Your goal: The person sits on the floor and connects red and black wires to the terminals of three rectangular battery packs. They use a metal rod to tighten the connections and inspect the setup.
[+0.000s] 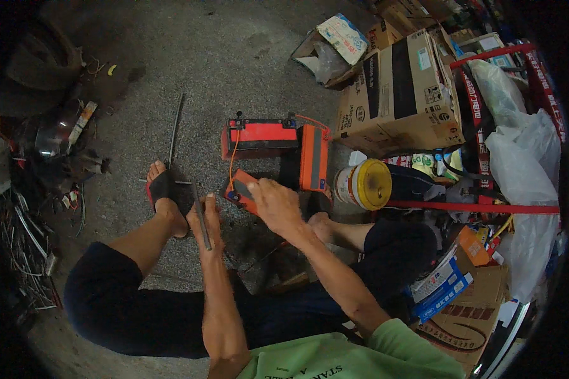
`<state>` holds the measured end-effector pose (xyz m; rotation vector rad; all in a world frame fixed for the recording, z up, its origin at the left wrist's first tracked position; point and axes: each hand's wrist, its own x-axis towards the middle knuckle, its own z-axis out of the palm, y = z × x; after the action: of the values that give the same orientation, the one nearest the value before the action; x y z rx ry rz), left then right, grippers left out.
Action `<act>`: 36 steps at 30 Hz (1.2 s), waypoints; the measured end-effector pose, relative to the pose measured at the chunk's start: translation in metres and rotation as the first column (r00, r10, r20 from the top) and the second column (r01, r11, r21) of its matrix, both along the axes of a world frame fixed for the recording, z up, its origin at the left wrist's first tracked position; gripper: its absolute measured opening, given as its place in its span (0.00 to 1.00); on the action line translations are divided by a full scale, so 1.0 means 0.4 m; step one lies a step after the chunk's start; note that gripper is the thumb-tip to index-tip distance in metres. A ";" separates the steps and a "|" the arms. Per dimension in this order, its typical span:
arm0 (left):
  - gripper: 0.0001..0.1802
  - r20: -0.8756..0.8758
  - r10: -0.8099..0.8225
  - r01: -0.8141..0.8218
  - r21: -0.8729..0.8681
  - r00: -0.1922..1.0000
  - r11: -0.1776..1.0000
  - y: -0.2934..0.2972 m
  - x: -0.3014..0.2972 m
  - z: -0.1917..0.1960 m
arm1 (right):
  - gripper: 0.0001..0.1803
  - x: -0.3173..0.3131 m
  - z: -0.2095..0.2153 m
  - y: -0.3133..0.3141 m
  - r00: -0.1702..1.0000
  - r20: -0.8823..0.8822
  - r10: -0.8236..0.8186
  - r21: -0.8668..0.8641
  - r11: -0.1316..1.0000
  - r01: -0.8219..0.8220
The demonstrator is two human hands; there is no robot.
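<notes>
My left hand is low between my legs, with a dark metal rod running along it. A thin metal crosspiece meets the rod's far end beside my left foot. My right hand bends its fingers over the end of a small red-orange battery with a grey top; its grip underneath is hidden. Beyond it lies a red and black battery, and to the right an orange battery. An orange wire links the near battery to the far one.
A paint-stained bucket with a yellow lid stands by my right foot. Cardboard boxes and plastic bags crowd the right side. Another long metal rod lies on the floor ahead of my left foot. Tangled wires lie far left.
</notes>
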<state>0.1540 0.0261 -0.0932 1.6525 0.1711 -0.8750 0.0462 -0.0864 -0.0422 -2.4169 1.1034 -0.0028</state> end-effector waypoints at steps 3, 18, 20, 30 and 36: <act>0.14 0.149 -0.232 0.233 0.011 0.961 0.972 0.001 0.014 0.114 | 0.12 -0.054 0.139 -0.009 0.987 0.157 0.012 -0.102 0.995 0.004; 0.09 0.446 -0.509 0.676 -0.498 0.737 0.543 -0.055 -0.207 0.404 | 0.22 -0.218 0.552 0.028 0.958 0.081 0.275 0.098 0.954 -0.282; 0.14 0.606 -0.455 0.735 -0.358 0.652 0.576 -0.056 -0.203 0.414 | 0.18 -0.233 0.560 0.026 0.949 0.182 0.258 -0.055 0.966 -0.252; 0.36 0.790 -0.303 0.479 0.013 0.533 0.878 -0.036 -0.226 0.285 | 0.16 -0.188 0.564 -0.004 0.901 0.369 0.229 0.030 0.966 -0.258; 0.38 0.770 -0.278 0.463 -0.026 0.574 0.886 -0.031 -0.256 0.246 | 0.15 -0.188 0.533 -0.015 0.935 0.335 0.113 0.125 0.979 -0.163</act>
<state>0.0516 0.0138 0.0050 1.7222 -0.8746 -0.4071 -0.0289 -0.0924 0.1711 -2.2497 0.7539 -0.2558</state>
